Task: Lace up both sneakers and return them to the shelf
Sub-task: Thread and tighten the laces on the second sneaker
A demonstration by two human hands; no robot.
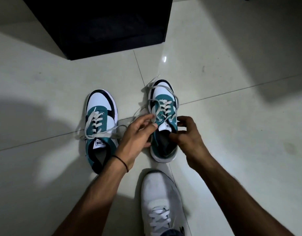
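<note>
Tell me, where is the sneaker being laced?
In the head view, the sneaker being laced stands on the floor centre-right, between both hands, right of the other sneaker.

Both forearms reach forward, bare. The left hand [135,132] is palm-down, its fingers [143,119] spread and slightly curled, the thumb tip pressed against the index fingertip in a pinch. A thin dark band circles the left wrist. The right hand [189,133] is curled, its fingers [182,120] bent inward and the thumb tucked beneath them.
</note>
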